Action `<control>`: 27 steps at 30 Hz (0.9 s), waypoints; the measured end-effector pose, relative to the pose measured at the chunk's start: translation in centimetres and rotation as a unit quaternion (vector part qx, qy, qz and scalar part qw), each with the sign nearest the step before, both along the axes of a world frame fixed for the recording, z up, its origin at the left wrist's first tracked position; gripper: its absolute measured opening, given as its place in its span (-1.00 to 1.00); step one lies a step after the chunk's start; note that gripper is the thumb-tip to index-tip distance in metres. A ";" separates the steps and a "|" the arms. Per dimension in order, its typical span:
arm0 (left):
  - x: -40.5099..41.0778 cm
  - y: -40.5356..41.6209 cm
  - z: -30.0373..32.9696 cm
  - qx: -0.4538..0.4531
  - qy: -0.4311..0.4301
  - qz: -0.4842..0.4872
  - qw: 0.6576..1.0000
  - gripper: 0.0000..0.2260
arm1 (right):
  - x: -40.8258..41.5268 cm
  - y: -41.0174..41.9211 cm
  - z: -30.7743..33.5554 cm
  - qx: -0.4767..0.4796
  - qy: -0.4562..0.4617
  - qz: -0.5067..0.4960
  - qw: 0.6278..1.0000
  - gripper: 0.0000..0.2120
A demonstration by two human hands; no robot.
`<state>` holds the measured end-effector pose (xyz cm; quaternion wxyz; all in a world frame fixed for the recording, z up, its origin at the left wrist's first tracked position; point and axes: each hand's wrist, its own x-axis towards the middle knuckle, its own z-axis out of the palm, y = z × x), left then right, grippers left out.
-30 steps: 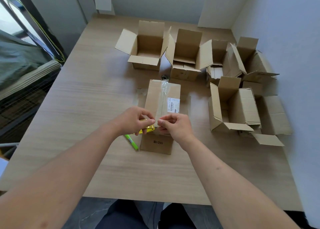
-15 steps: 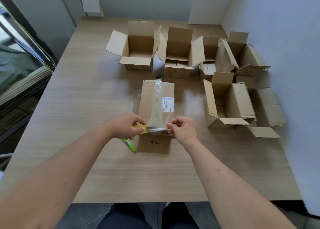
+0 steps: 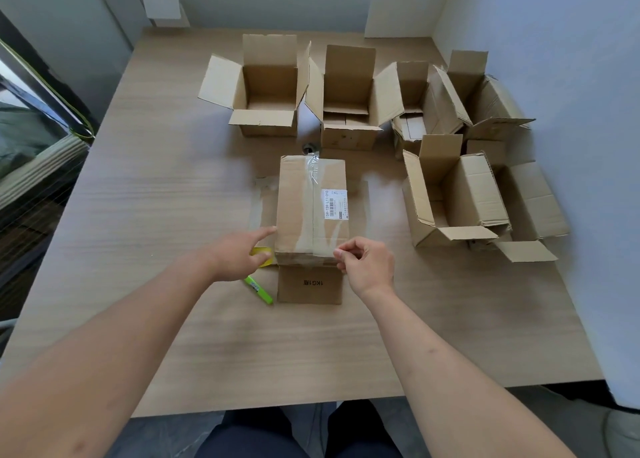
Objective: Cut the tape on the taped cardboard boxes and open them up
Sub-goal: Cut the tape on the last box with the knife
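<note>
A closed cardboard box (image 3: pixel 304 208) stands in the middle of the table, with clear tape (image 3: pixel 311 194) along its top seam and a white label on the right. At its near left corner is my left hand (image 3: pixel 239 253). The index finger points at the box's left top edge, and the thumb holds a yellow tape roll (image 3: pixel 262 252). My right hand (image 3: pixel 365 263) pinches the end of a clear tape strip at the near right top corner. A green cutter (image 3: pixel 259 290) lies on the table by the box's near left side.
Several opened cardboard boxes stand behind and to the right: one at the back left (image 3: pixel 266 90), one at the back middle (image 3: pixel 348 97), and a cluster along the right wall (image 3: pixel 453 194). The wooden table (image 3: pixel 156 198) ends just in front of my legs.
My right hand has moved right along the box's near edge, drawing the clear tape strip with it. My left hand has shifted left and its index finger now points at the box.
</note>
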<state>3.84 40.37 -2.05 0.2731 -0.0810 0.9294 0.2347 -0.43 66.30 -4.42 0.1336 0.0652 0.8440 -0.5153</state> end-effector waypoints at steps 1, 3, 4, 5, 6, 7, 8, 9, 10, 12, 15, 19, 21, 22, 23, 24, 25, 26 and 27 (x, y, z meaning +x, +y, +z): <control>-0.1 -0.2 -0.2 -0.018 0.014 -0.005 1.000 -0.46 | 0.2 0.1 -0.1 -0.002 0.000 -0.007 1.000 -0.84; -0.3 -0.5 -0.3 -0.045 0.030 -0.001 0.999 -0.44 | 0.3 0.4 -0.3 -0.003 -0.003 -0.013 1.000 -0.85; -0.4 -0.6 -0.4 -0.051 0.036 -0.003 0.998 -0.43 | 0.3 0.6 -0.4 -0.005 -0.007 -0.013 1.000 -0.85; -0.5 -0.6 -0.7 -0.053 0.046 -0.009 0.997 -0.42 | 0.3 0.7 -0.4 -0.006 -0.009 -0.016 1.000 -0.85; -0.5 -0.4 -1.0 -0.055 0.057 -0.013 0.997 -0.43 | 0.2 0.9 -0.5 -0.008 -0.008 -0.020 1.000 -0.84; -0.5 -0.3 -1.3 -0.055 0.065 -0.018 0.996 -0.44 | 0.0 1.0 -0.5 -0.007 -0.005 -0.022 1.000 -0.83; -0.5 -0.1 -1.7 -0.059 0.068 -0.024 0.996 -0.45 | -0.1 1.1 -0.6 -0.002 0.001 -0.022 1.000 -0.83; -0.7 -0.1 -2.1 -0.061 0.071 -0.027 0.995 -0.47 | -0.2 1.1 -0.7 0.007 0.009 -0.022 1.000 -0.82; -0.9 0.0 -2.4 -0.066 0.072 -0.029 0.995 -0.48 | -0.3 1.2 -0.8 0.015 0.017 -0.023 0.999 -0.82; -1.2 0.2 -2.9 -0.072 0.078 -0.028 0.994 -0.50 | -0.3 1.2 -1.2 0.028 0.028 -0.028 0.999 -0.81; -1.5 0.5 -3.4 -0.069 0.091 -0.027 0.993 -0.51 | -0.2 1.2 -1.7 0.044 0.045 -0.031 0.997 -0.80; -1.7 0.6 -4.2 -0.060 0.118 -0.019 0.991 -0.50 | -0.3 1.1 -2.1 0.056 0.066 -0.051 0.995 -0.73; -1.6 0.6 -4.7 -0.041 0.123 -0.004 0.992 -0.48 | -0.5 1.1 -2.4 0.061 0.076 -0.056 0.994 -0.69; -1.5 0.7 -5.0 -0.034 0.126 0.002 0.991 -0.46 | -0.5 1.2 -2.6 0.062 0.080 -0.057 0.993 -0.69; -1.4 0.8 -5.4 -0.029 0.134 0.006 0.990 -0.46 | -0.5 1.2 -2.9 0.063 0.083 -0.058 0.993 -0.72; -1.3 0.8 -5.6 -0.026 0.143 0.011 0.989 -0.46 | -0.4 1.2 -3.1 0.064 0.086 -0.060 0.992 -0.77; -1.3 0.9 -5.8 -0.024 0.151 0.016 0.988 -0.47 | -0.2 1.2 -3.3 0.066 0.089 -0.066 0.992 -0.83; -1.4 1.0 -5.9 -0.023 0.153 0.020 0.988 -0.49 | 0.0 1.2 -3.4 0.069 0.093 -0.074 0.991 -0.88; -1.6 1.1 -5.9 -0.025 0.154 0.021 0.988 -0.51 | 0.1 1.2 -3.5 0.071 0.097 -0.084 0.989 -0.92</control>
